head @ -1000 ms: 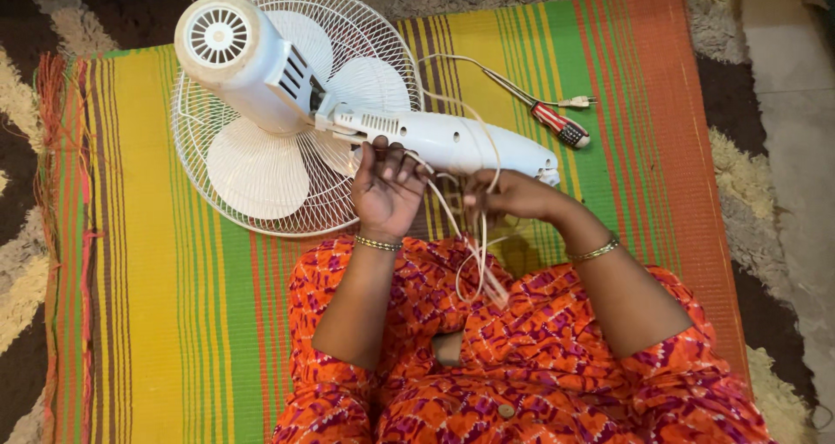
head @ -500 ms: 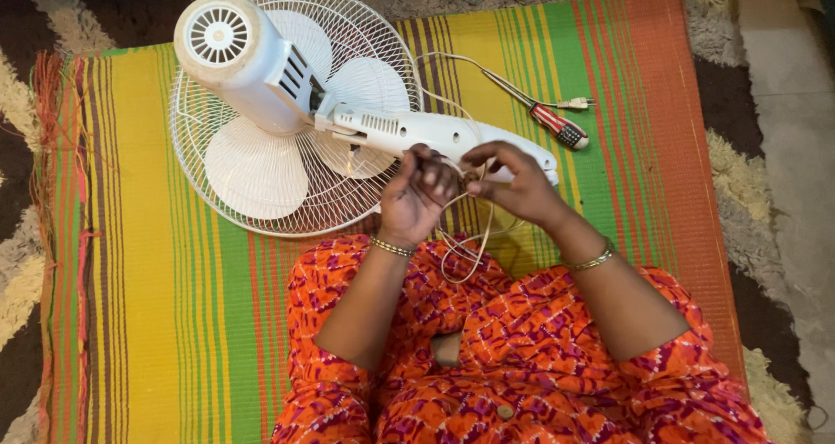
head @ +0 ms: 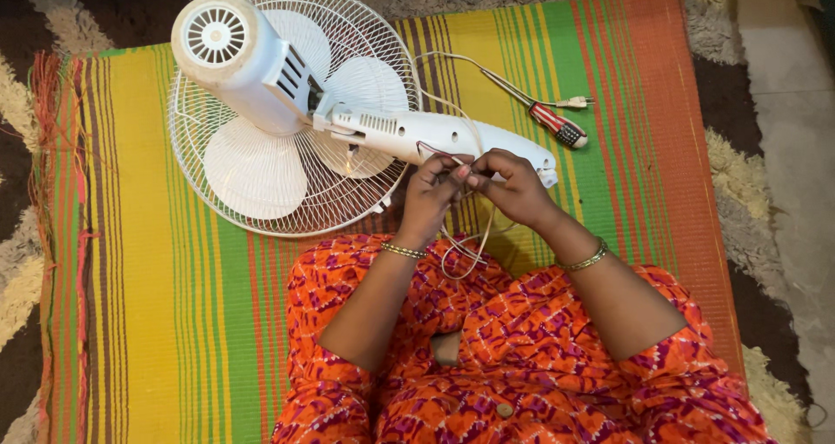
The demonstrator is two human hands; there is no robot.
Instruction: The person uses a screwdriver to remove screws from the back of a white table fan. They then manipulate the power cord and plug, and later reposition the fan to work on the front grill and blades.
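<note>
Left hand (head: 430, 192): fingers curled, tips pinching the wire (head: 465, 244).
Right hand (head: 513, 183): fingers bent, pinching the same wire, tips meeting the left's.
Wire: loops down below both hands.
Fan (head: 287, 105): its stem just above the fingertips.
Screwdriver (head: 544, 118): beyond the right hand, untouched.

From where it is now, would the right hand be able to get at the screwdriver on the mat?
Probably yes. The screwdriver lies in the open on the striped mat, just beyond the right hand, with nothing over it. But that hand is busy pinching the fan's thin wires with the left hand.
</note>
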